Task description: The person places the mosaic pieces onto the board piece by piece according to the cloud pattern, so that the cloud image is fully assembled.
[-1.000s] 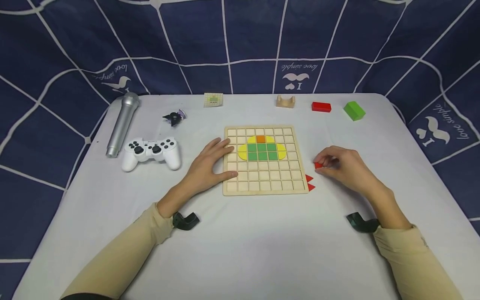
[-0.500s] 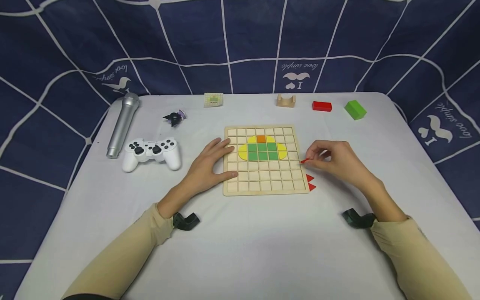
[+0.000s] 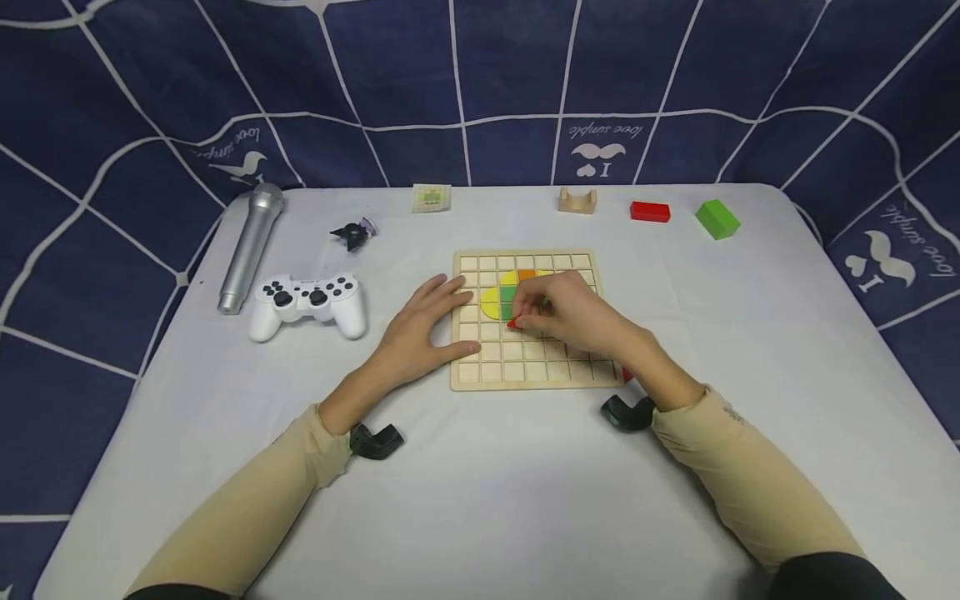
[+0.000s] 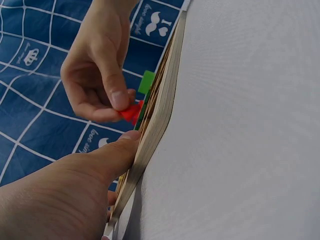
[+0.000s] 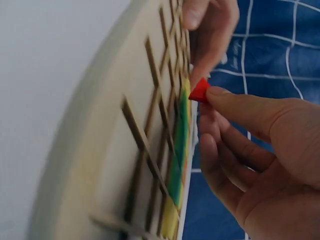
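A wooden grid board (image 3: 480,372) lies mid-table, with yellow, green and orange tiles set in its upper cells. My left hand (image 3: 416,333) rests on the board's left edge, fingers spread and thumb over the rim. Above the board, my right hand (image 3: 573,317) pinches a small red triangular tile (image 5: 200,91) between thumb and fingertips, just below the green tiles (image 3: 507,302). In the left wrist view the red tile (image 4: 131,113) is close to the board's surface; whether it touches, I cannot tell. Another red tile (image 3: 627,375) shows at the board's right edge, partly hidden by my right wrist.
To the left lie a white game controller (image 3: 307,306), a silver microphone (image 3: 252,247) and a small dark figure (image 3: 353,234). Along the back are a patterned card (image 3: 431,198), a notched wooden block (image 3: 577,201), a red block (image 3: 650,212) and a green block (image 3: 717,219).
Holding the red tile, my right hand has moved left from beside the board to over its middle, now covering some tiles. My left hand has kept its place on the board.
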Available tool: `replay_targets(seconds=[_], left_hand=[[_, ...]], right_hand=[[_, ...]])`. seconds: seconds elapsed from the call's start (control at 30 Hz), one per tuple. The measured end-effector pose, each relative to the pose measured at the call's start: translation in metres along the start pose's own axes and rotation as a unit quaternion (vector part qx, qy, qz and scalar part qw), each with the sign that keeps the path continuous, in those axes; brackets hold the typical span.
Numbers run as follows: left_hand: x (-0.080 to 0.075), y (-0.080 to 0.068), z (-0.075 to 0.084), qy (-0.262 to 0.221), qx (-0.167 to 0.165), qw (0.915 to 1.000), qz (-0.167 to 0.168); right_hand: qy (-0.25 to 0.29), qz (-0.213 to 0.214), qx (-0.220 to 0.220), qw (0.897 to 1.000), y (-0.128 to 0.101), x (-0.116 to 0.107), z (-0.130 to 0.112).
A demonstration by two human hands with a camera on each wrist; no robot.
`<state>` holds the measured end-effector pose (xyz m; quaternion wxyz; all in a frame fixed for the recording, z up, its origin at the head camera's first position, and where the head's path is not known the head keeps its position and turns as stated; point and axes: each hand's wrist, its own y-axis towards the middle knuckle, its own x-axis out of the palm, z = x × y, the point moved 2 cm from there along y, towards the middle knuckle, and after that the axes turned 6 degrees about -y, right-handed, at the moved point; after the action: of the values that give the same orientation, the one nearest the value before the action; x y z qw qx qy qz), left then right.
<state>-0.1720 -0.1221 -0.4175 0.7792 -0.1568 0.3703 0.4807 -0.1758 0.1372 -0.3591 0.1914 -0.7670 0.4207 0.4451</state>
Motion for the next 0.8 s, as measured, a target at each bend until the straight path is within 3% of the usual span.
replay_targets(seconds=[0.13,0.3,0.6,0.8], left_hand=[[0.000,0.001,0.001,0.003,0.001,1.0000,-0.002],[-0.002,0.000,0.003,0.010,0.001,0.9999,-0.003],[0.000,-0.001,0.001,0.008,-0.006,0.9999,-0.005],[0.000,-0.001,0.001,0.009,-0.006,0.9999,-0.004]], right_hand=[[-0.003,-0.007,0.004,1.000,0.002,0.009,-0.003],[-0.011,0.015,-0.004,1.000,0.001,0.014,-0.004],[-0.076,0.019,-0.067,0.995,-0.006,0.016,-0.007],[-0.110,0.015,-0.080,0.991,-0.014,0.017,-0.010]])
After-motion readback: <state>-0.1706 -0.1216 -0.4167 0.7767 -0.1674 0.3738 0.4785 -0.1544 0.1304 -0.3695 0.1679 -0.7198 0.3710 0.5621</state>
